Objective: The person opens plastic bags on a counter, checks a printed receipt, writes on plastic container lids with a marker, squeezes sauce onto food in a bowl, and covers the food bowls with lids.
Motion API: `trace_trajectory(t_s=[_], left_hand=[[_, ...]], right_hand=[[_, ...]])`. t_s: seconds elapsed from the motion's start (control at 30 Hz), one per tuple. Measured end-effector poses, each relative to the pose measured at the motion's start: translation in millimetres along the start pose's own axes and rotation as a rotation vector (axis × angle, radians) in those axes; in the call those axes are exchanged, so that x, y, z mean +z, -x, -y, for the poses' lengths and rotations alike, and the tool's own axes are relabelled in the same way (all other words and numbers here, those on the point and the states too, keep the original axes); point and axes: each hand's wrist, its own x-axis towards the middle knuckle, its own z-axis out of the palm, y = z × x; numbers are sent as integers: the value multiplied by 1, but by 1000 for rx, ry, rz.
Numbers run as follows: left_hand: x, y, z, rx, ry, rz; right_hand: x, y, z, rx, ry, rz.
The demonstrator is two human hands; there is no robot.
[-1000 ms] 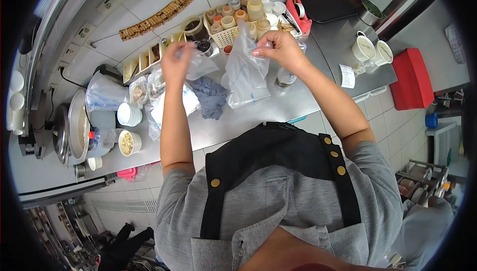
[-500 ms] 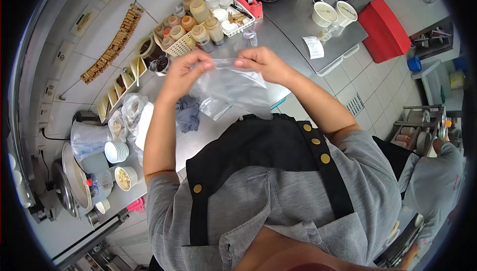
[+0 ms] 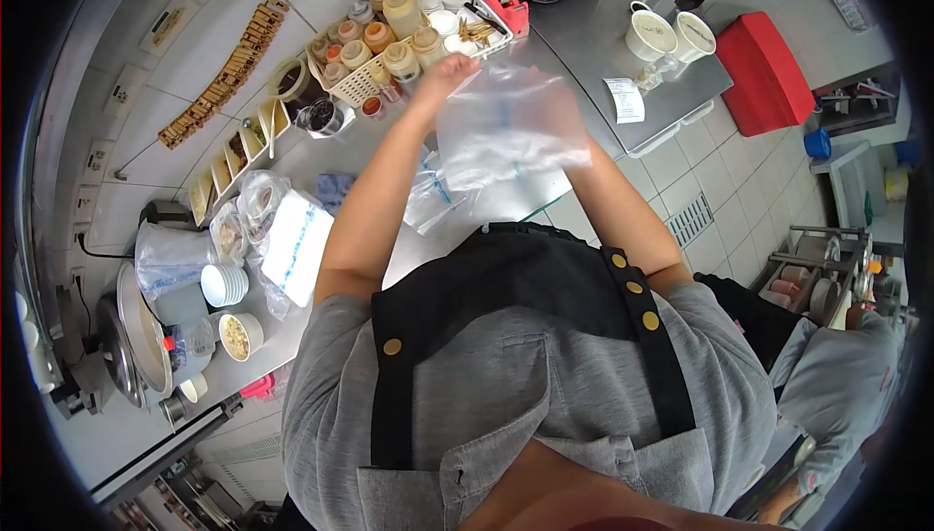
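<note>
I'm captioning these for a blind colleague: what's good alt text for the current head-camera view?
A person's left hand grips a translucent plastic bag above a grey metal counter, the right hand blurred behind the bag. Beyond stands a cream plastic basket of beige and orange squeeze bottles.

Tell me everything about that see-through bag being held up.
The translucent whitish plastic bag looks thin and soft, with faint bluish marks and nothing visible inside. It is blurred, spread broad above the silvery metal counter. Its upper left corner is in the grip of the bare left hand; the bare right hand is a blur at its right side, its hold unclear.
</note>
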Motion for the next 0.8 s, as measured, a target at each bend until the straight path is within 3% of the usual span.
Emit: trace_trajectory(t_s=[0.07, 0.1, 0.2, 0.23, 0.3, 0.33, 0.37, 0.4, 0.47, 0.6, 0.63, 0.7, 0.73, 0.8], left_hand=[[-2, -1, 29, -64, 29, 20], [10, 11, 34, -157, -65, -79], [16, 22, 74, -345, -249, -286], [-1, 12, 119, -241, -485, -331], [-12, 15, 130, -144, -718, -381], [-11, 25, 98, -175, -401, -416], [-11, 35, 67, -200, -84, -445], [-19, 43, 48, -155, -3, -439], [-28, 69, 9, -43, 64, -379], [4, 136, -88, 42, -9, -254], [11, 146, -100, 43, -13, -256], [23, 160, -113, 263, -148, -143], [26, 165, -117, 265, -149, -146], [29, 171, -123, 319, -168, -106]], right_hand=[[-18, -15, -34, 119, 129, -121], [-24, -16, -47, 238, 275, -203], [-53, -28, -86, 370, 303, -232], [-57, -29, -89, 376, 266, -216], [-68, -28, -86, 329, 242, -246], [-71, -28, -81, 272, 251, -288], [-71, -24, -78, -87, 354, -393], [-69, -17, -75, -455, 446, -487], [-13, 42, -3, -823, 579, -310], [52, 101, 65, -1205, 1053, 311], [73, 109, 70, -1208, 1048, 312], [99, 116, 73, -1018, 955, 242], [104, 116, 72, -956, 923, 219], [105, 101, 74, -513, 762, 446]])
